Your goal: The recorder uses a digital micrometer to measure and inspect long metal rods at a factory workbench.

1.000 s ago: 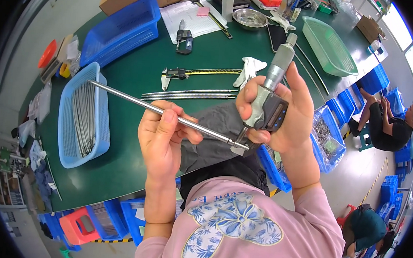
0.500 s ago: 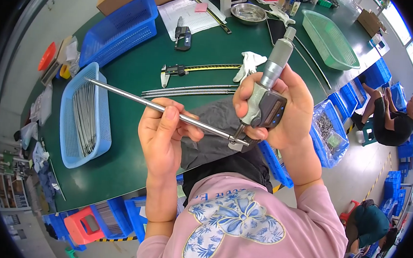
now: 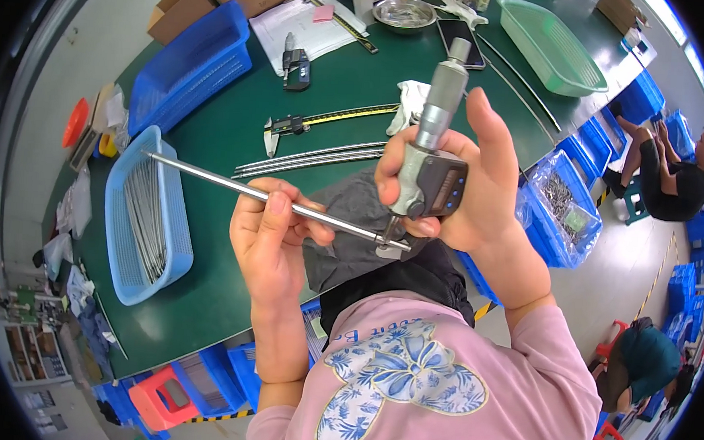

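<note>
My left hand (image 3: pixel 270 235) pinches a long, thin metal rod (image 3: pixel 202 172) between thumb and fingers. The rod slants from the upper left down to the right. My right hand (image 3: pixel 483 188) is wrapped round a digital micrometer (image 3: pixel 429 172), its thumb raised off the thimble. The rod's right end lies in the micrometer's jaw, by the spindle; whether the jaw touches it I cannot tell. Below both hands a dark grey cloth (image 3: pixel 330 255) lies at the table edge. A light-blue basket (image 3: pixel 186 262) with many similar rods stands at left.
Several rods (image 3: pixel 307 160), a digital caliper (image 3: pixel 293 124) and a white glove (image 3: pixel 408 102) lie beyond my hands on the green table (image 3: pixel 201 316). Farther back are a second micrometer (image 3: pixel 297 70), a blue basket (image 3: pixel 162 87), a phone (image 3: pixel 459 45) and a green basket (image 3: pixel 566 76). Two people are at right.
Both hands, with rod and micrometer, have shifted slightly left in the view, which has itself moved. My right thumb has come away from the micrometer thimble and stands up.
</note>
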### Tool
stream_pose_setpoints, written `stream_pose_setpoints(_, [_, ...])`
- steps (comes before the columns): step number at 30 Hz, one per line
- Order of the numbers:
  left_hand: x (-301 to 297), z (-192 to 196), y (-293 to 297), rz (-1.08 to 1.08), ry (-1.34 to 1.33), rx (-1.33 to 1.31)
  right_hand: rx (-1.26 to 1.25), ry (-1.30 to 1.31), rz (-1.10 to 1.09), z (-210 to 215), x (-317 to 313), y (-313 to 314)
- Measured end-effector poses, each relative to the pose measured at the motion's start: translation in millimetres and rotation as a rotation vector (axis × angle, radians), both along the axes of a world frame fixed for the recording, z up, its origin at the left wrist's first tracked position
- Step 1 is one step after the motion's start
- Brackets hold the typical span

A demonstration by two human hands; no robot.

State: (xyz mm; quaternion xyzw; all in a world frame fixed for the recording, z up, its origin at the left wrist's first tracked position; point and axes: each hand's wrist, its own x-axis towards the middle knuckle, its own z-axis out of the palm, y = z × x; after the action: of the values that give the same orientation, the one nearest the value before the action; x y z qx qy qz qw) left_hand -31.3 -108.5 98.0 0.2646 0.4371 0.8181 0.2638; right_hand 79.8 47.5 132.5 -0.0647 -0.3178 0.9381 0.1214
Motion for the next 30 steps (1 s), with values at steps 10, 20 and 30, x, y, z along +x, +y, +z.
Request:
stream_pose_setpoints(10, [-1.1,-1.1,-1.4,0.036,-0.002,-0.015,0.065,-0.027,-0.029,-6.0,-2.9,-6.8])
stream_pose_setpoints(20, [-2.6,-4.2,-2.2,0.035,-0.037,-0.006,0.012,-0.043,-0.036,-5.4,-2.4,-10.3])
stream_pose_setpoints(30, [-1.4,0.4,-4.4,0.074,0.0,-0.042,-0.011,-0.083,-0.049,-6.6,-2.4,-10.7])
